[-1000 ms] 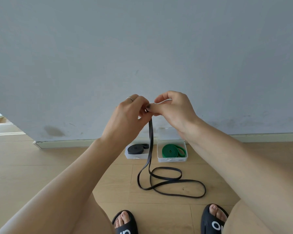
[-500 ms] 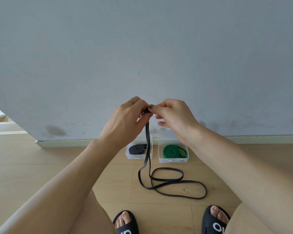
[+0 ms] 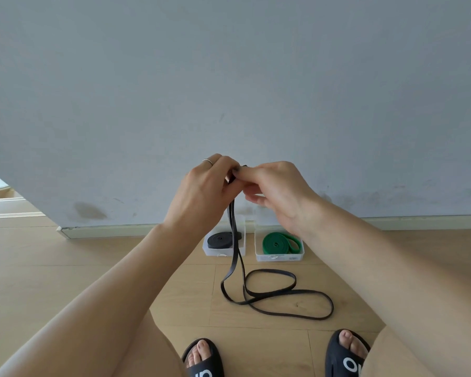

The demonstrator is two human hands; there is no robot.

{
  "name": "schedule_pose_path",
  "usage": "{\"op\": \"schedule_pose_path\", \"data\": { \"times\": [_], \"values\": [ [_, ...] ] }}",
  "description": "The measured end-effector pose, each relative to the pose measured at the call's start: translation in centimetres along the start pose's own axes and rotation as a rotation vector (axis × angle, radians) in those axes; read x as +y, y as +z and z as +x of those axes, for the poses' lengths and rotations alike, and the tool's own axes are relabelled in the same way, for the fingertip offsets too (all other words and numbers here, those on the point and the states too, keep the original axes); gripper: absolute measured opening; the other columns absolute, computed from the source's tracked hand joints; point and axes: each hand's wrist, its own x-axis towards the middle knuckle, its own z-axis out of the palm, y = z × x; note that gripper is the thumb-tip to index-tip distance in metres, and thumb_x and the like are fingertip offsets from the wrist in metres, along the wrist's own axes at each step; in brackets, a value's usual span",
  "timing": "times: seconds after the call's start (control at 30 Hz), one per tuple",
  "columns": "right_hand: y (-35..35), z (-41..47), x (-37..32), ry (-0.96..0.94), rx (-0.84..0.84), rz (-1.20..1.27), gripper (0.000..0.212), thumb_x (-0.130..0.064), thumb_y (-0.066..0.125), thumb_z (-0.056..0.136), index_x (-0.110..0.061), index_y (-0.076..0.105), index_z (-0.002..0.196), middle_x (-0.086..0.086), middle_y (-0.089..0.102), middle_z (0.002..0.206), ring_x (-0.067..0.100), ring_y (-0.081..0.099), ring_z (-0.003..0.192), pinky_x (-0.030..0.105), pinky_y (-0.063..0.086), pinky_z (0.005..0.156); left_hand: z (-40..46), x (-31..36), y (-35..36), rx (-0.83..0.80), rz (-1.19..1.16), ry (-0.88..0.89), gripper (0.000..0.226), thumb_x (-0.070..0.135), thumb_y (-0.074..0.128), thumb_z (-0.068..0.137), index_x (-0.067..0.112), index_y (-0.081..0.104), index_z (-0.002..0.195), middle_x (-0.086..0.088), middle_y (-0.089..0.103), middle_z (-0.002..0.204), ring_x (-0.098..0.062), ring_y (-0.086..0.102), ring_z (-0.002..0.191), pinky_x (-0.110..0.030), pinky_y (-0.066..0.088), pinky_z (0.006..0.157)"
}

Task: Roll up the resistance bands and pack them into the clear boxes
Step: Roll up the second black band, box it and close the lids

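From the head view, the left hand (image 3: 204, 186) and right hand (image 3: 276, 190) meet at chest height, both pinching the top end of a long thin black rubber resistance band (image 3: 259, 292), probably to start a tight roll; its slack hangs down and loops on the wooden floor (image 3: 65, 268). Far behind, against the wall, two clear plastic boxes (image 3: 279, 257) already hold a rolled black band (image 3: 220, 240) and a rolled green band (image 3: 279, 242). The fingertips hide the started coil.

arms: bare, no sleeves | left hand (image 3: 201, 191): thin silver ring (image 3: 207, 161) | feet: black slides (image 3: 204, 361), white lettering
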Motion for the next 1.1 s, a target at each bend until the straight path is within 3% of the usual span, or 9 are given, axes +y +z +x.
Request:
{"op": "schedule_pose_path", "data": {
  "times": [0.1,0.2,0.4,0.5,0.67,0.77,0.93,1.1],
  "values": [
    [0.0,-0.1,0.1,0.027,-0.027,0.085,0.029,-0.024,0.073,0.093,0.003,0.077,0.101,0.016,0.079,0.101,0.029,0.075,0.102,0.035,0.058,0.098,0.1,0.3,0.3,0.002,-0.074,-0.085,0.009,0.015,0.074,0.092,0.008,0.071,0.097,0.003,0.066,0.089,-0.016,0.067,0.072,-0.026,0.053,0.071],
    [-0.1,-0.2,-0.2,0.029,-0.075,0.123,0.025,-0.026,0.069,0.098,-0.004,0.079,0.103,0.012,0.080,0.101,0.025,0.076,0.097,0.032,0.057,0.098,0.2,0.4,0.1,0.022,-0.117,-0.132,0.007,0.011,0.074,0.092,0.008,0.073,0.098,0.007,0.065,0.088,-0.013,0.066,0.076,-0.018,0.051,0.075],
    [-0.5,-0.2,-0.6,0.083,-0.100,0.074,0.025,-0.030,0.074,0.094,-0.006,0.077,0.100,0.005,0.067,0.088,0.017,0.064,0.081,0.034,0.060,0.094,0.1,-0.6,-0.1,-0.050,-0.029,0.029,0.010,0.016,0.067,0.099,0.007,0.069,0.094,-0.002,0.063,0.084,-0.024,0.060,0.070,-0.041,0.052,0.066],
    [-0.6,-0.1,-0.8,0.073,-0.069,0.091,0.027,-0.025,0.079,0.089,-0.009,0.060,0.100,0.010,0.066,0.092,0.021,0.067,0.083,0.040,0.059,0.097,0.2,-0.8,-0.3,-0.046,0.002,0.078,0.015,0.019,0.062,0.098,0.006,0.068,0.094,-0.003,0.062,0.083,-0.026,0.060,0.069,-0.046,0.052,0.063],
    [-0.5,-0.2,-0.7,-0.027,0.001,-0.040,0.033,-0.023,0.085,0.082,-0.010,0.064,0.104,0.012,0.078,0.100,0.018,0.076,0.084,0.033,0.059,0.089,0.3,-1.1,-0.5,-0.045,-0.052,0.063,0.007,0.014,0.070,0.095,0.007,0.071,0.094,-0.001,0.066,0.083,-0.022,0.064,0.071,-0.042,0.056,0.067],
    [-0.7,-0.3,-0.9,-0.016,0.004,0.063,0.026,-0.016,0.081,0.085,-0.003,0.069,0.104,0.014,0.079,0.095,0.018,0.076,0.080,0.026,0.057,0.081,0.2,-0.7,-0.5,-0.021,-0.121,-0.023,0.007,0.012,0.076,0.090,0.009,0.074,0.096,-0.001,0.069,0.085,-0.015,0.066,0.075,-0.031,0.056,0.075],
    [-1.0,-0.1,-0.7,0.072,-0.071,0.171,0.020,-0.015,0.073,0.091,-0.001,0.078,0.106,0.015,0.080,0.098,0.024,0.078,0.092,0.026,0.057,0.089,0.3,-0.6,-0.5,-0.065,-0.163,-0.117,0.011,0.013,0.078,0.089,0.012,0.077,0.100,0.001,0.070,0.089,-0.013,0.067,0.082,-0.027,0.055,0.082],
    [-1.1,-0.3,-0.8,0.094,-0.120,0.097,0.023,-0.022,0.071,0.095,-0.005,0.077,0.110,0.011,0.080,0.102,0.019,0.076,0.093,0.031,0.054,0.096,0.2,-1.3,-0.8,-0.110,-0.109,-0.044,0.008,0.016,0.072,0.095,0.009,0.073,0.091,0.001,0.063,0.081,-0.018,0.059,0.075,-0.034,0.050,0.074]
  ]
}}
